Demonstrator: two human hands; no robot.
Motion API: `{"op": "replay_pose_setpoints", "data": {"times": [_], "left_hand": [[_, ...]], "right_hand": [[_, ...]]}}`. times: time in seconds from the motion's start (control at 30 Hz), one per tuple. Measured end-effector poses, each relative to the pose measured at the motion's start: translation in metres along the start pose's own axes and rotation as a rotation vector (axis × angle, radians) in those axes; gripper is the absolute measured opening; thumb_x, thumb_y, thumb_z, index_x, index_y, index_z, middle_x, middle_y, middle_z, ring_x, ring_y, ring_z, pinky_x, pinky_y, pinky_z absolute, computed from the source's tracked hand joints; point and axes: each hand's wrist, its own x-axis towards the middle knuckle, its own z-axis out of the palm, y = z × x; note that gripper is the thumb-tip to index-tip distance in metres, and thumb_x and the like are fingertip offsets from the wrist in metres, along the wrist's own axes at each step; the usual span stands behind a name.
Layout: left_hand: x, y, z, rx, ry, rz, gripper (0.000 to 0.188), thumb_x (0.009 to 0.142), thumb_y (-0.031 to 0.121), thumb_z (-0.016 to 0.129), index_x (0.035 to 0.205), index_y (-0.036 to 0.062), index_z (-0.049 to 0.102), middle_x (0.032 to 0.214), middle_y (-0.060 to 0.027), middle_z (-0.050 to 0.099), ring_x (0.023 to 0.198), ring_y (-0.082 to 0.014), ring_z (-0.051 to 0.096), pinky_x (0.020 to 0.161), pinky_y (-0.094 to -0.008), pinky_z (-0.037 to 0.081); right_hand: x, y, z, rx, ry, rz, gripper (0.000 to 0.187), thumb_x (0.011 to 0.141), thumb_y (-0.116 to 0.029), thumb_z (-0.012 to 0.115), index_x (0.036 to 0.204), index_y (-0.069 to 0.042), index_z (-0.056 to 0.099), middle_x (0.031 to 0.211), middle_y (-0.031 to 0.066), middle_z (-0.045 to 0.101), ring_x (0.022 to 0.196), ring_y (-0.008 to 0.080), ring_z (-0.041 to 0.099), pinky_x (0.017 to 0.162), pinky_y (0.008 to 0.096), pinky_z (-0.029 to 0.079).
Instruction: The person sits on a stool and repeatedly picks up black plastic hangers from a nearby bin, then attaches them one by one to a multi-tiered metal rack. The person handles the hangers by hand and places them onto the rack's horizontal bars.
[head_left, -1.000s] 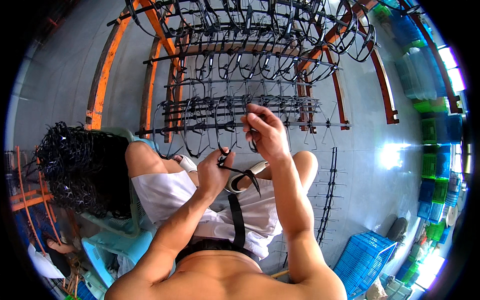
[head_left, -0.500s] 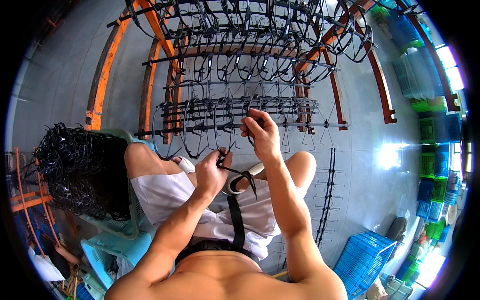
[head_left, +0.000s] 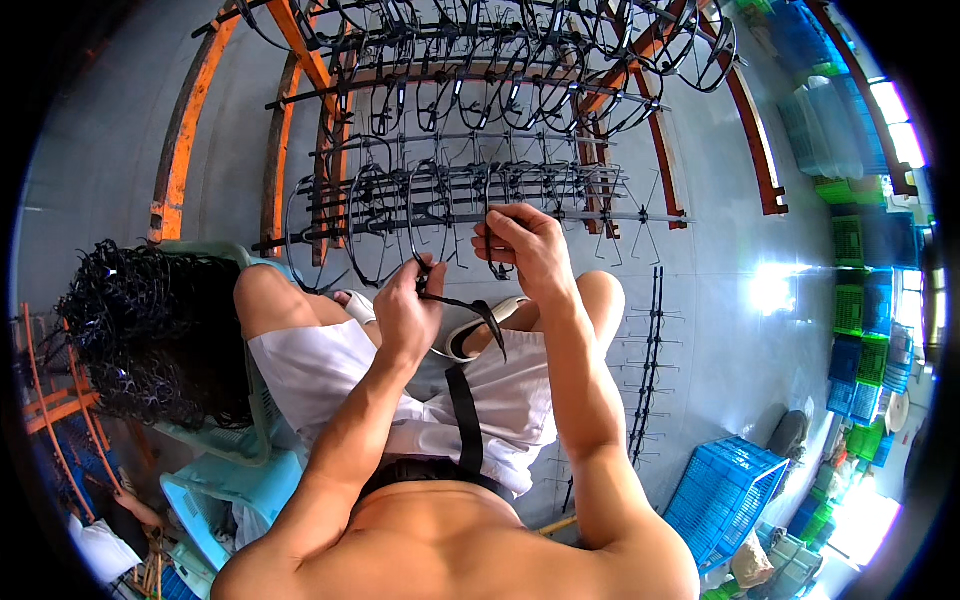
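Observation:
Several glossy black curved plastic strips, bent like open loops, hang along the near dark bar [head_left: 380, 232], which carries thin wire hooks. My left hand [head_left: 410, 308] is closed just below this bar, pinching a loose black curved strip [head_left: 470, 305] whose free end dangles over my lap. Farther right, my right hand [head_left: 532, 248] is at the bar, with thumb and fingers bent around a black curved loop [head_left: 489, 185] hanging there. The exact contact of its fingertips is partly hidden.
Orange rack posts [head_left: 180, 140] hold more bars of black loops [head_left: 440, 100] ahead. A basket heaped with black strips [head_left: 150, 340] stands at my left, beside a light-blue stool [head_left: 235, 500]. A hooked bar [head_left: 650, 370] lies on the floor at right, near a blue crate [head_left: 725, 505].
The whole view has shifted slightly, so the rack appears higher and farther left. My right hand has moved a little right relative to the bar. My left hand keeps the loose strip.

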Motion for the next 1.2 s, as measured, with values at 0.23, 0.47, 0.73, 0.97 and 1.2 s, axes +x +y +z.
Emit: {"op": "replay_pose_setpoints", "data": {"times": [0.23,0.47,0.73,0.97,1.2], "left_hand": [[-0.004,-0.003,0.002,-0.026,-0.008,0.004,0.021,0.085,0.018,0.069,0.092,-0.0008,0.065,0.078,-0.0146,0.068,0.068,-0.0294,0.068,0.06,-0.0346,0.053],[0.0,-0.005,0.004,-0.055,0.016,0.031,0.02,0.085,0.018,0.069,0.092,-0.0003,0.066,0.078,-0.0157,0.068,0.067,-0.0296,0.068,0.06,-0.0348,0.052],[-0.004,-0.006,0.004,-0.04,0.014,0.016,0.023,0.086,0.019,0.068,0.093,-0.0018,0.066,0.077,-0.0156,0.069,0.065,-0.0264,0.068,0.059,-0.0331,0.051],[-0.001,-0.004,0.002,-0.06,-0.001,0.007,0.023,0.086,0.019,0.068,0.093,-0.0019,0.066,0.077,-0.0161,0.068,0.065,-0.0272,0.068,0.058,-0.0332,0.051],[-0.003,-0.009,0.006,-0.036,0.01,0.025,0.023,0.086,0.019,0.069,0.093,-0.003,0.066,0.076,-0.0161,0.068,0.063,-0.026,0.068,0.057,-0.0327,0.05]], "right_hand": [[0.004,-0.004,0.001,0.0,-0.002,-0.028,0.022,0.091,-0.012,0.061,0.104,0.006,0.058,0.088,0.0136,0.066,0.075,0.0193,0.067,0.069,0.0326,0.058],[0.006,0.006,0.001,0.011,0.023,-0.043,0.021,0.091,-0.011,0.061,0.103,0.007,0.058,0.088,0.0132,0.065,0.074,0.0185,0.066,0.069,0.0327,0.058],[0.008,-0.002,0.002,-0.031,0.019,-0.045,0.019,0.092,-0.012,0.059,0.101,0.005,0.06,0.088,0.0138,0.066,0.077,0.0209,0.068,0.071,0.0332,0.059],[0.013,-0.009,0.002,-0.101,0.008,-0.029,0.021,0.093,-0.013,0.059,0.102,0.006,0.059,0.088,0.014,0.066,0.076,0.021,0.068,0.071,0.0325,0.059],[0.004,-0.004,0.004,-0.023,0.041,-0.033,0.022,0.091,-0.01,0.06,0.102,0.008,0.058,0.086,0.0138,0.065,0.074,0.0206,0.067,0.068,0.0327,0.058]]}}
